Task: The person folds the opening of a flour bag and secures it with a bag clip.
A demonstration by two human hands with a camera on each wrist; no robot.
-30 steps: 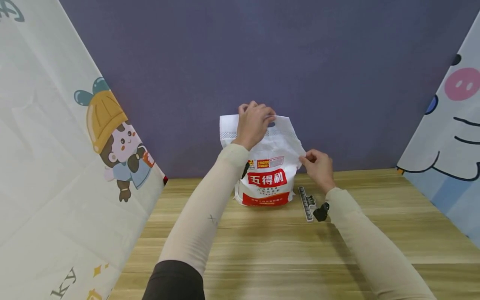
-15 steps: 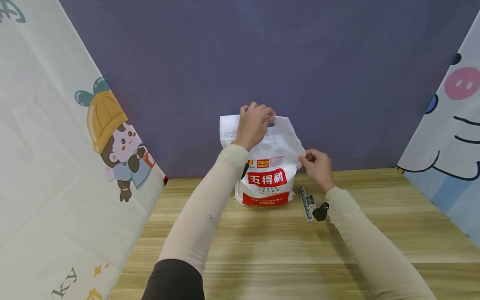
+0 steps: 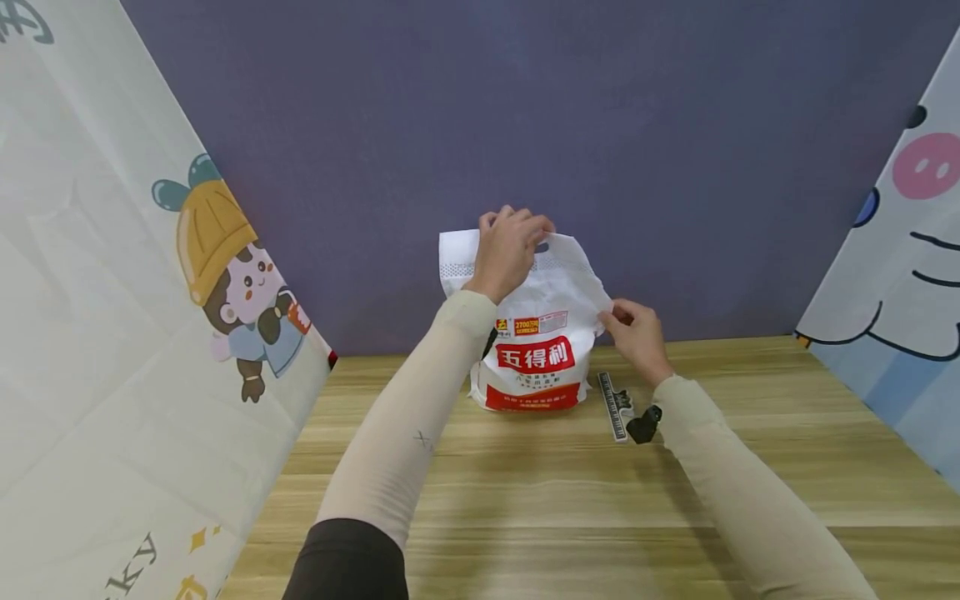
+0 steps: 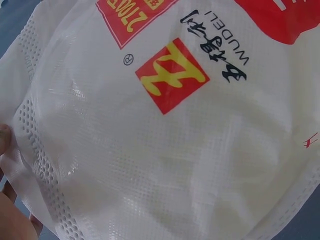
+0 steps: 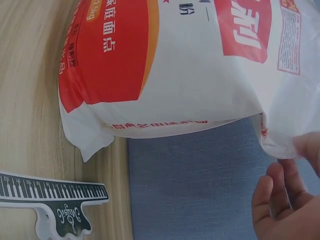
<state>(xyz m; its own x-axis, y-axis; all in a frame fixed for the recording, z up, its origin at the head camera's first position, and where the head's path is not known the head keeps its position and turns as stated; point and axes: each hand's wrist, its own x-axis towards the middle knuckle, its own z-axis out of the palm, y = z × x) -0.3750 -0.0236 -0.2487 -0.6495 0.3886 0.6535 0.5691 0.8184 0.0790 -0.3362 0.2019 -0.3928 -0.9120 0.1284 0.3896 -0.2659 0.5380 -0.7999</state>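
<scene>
Left hand (image 3: 506,254) pinched the top edge of a white-and-red bag (image 3: 534,333) at the frame's centre; right hand (image 3: 636,333) pinched its side edge.
The bag stood upright on the desk (image 3: 540,492). Its full lower part looked heavy and soft, its skin slippery, so the handle slot (image 3: 543,247) seemed the best hold. Contents, probably flour, were hidden.

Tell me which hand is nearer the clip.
The right hand: it pinches the side edge of the bag, close to the clip. The left hand grips the bag's top, farther off.
</scene>
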